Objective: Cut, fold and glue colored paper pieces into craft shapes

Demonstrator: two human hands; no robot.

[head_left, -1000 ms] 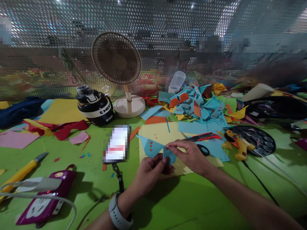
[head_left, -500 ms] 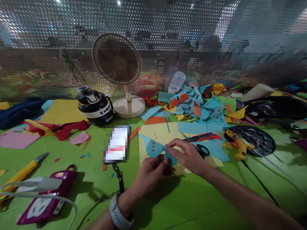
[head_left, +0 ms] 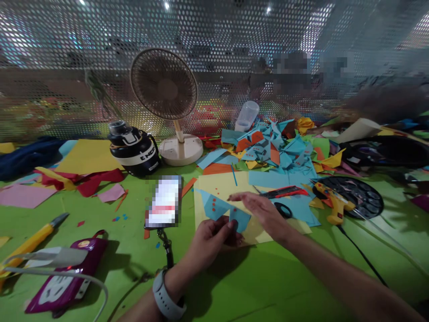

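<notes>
Left hand (head_left: 214,235): closed in a pinch, thumb in front, on the lower middle edge of the cutout.
Cutout (head_left: 217,205): blue paper, raised off the fingertips over the sheet; its long axis slopes from far left to near right, a notch at its middle.
Dots (head_left: 213,205): orange-red, several on the left wing, one visible on the right.
Right hand (head_left: 263,212): fingers extended, nothing visible in them; tips just beyond the notch, no contact discernible.
Nearer hand: the left, touching; the right lies on the right wing's side.
Sheet (head_left: 204,181): pale yellow, beneath both.
Scissors (head_left: 284,210): beside the right hand.
</notes>
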